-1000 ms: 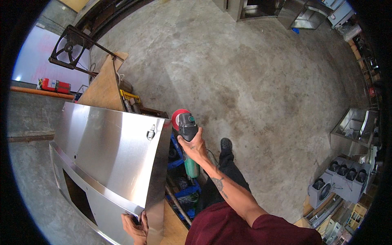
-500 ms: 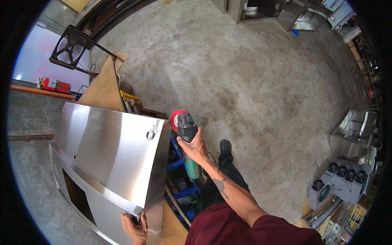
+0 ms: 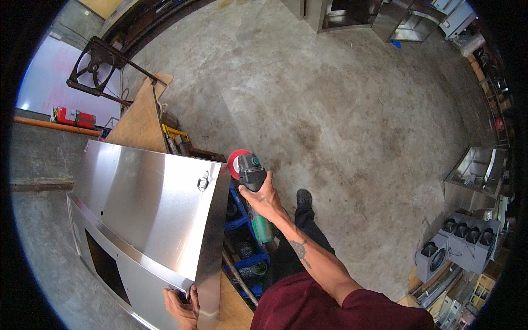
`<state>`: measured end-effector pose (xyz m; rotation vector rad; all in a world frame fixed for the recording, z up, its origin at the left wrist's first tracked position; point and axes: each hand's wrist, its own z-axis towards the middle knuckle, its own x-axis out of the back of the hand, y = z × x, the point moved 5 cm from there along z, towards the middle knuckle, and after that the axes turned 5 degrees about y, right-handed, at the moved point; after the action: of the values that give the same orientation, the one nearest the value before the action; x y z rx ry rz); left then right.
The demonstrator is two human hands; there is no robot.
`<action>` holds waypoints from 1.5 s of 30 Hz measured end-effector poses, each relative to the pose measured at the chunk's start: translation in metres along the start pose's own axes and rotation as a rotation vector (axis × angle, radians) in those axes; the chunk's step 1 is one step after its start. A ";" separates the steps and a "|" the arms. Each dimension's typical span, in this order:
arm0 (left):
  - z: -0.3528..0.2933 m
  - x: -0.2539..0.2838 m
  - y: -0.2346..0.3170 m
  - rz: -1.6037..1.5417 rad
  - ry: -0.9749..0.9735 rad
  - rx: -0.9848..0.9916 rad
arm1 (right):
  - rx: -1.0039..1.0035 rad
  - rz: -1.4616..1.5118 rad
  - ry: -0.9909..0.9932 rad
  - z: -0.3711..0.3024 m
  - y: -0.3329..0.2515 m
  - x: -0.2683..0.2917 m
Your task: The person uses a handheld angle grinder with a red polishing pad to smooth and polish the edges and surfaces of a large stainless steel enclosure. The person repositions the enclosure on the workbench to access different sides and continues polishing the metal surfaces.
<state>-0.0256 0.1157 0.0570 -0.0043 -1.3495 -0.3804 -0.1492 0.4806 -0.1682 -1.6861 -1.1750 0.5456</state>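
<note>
A large brushed stainless steel cabinet [image 3: 148, 203] lies on a wooden bench at the left, with a dark rectangular opening in its near-left side. A small metal latch [image 3: 203, 180] sits near its far right corner. My right hand [image 3: 263, 197] is wrapped round the head of an angle grinder, its green body [image 3: 262, 228] trailing below. The grinder's red disc [image 3: 237, 163] is at the cabinet's far right corner, touching it or very close. My left hand [image 3: 182, 308] grips the cabinet's near corner, fingers curled over the edge.
Blue bins [image 3: 256, 258] with loose parts stand under the bench edge, beside my leg. A wooden board [image 3: 140, 118], a black fan frame [image 3: 93, 66] and a red fire extinguisher [image 3: 76, 117] are at the far left. Grey fan units [image 3: 462, 242] and a steel sink [image 3: 474, 170] stand right.
</note>
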 end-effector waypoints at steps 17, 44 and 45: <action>-0.011 -0.002 -0.014 0.042 -0.034 0.054 | -0.001 0.014 -0.044 -0.003 -0.009 0.004; -0.003 0.002 0.000 0.017 -0.023 0.031 | 0.020 0.009 -0.057 0.000 -0.013 0.009; -0.004 0.003 -0.001 0.027 -0.023 0.031 | -0.006 -0.009 -0.052 0.003 -0.008 0.008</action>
<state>-0.0215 0.1131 0.0586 -0.0015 -1.3767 -0.3374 -0.1514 0.4890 -0.1613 -1.6792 -1.2218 0.5836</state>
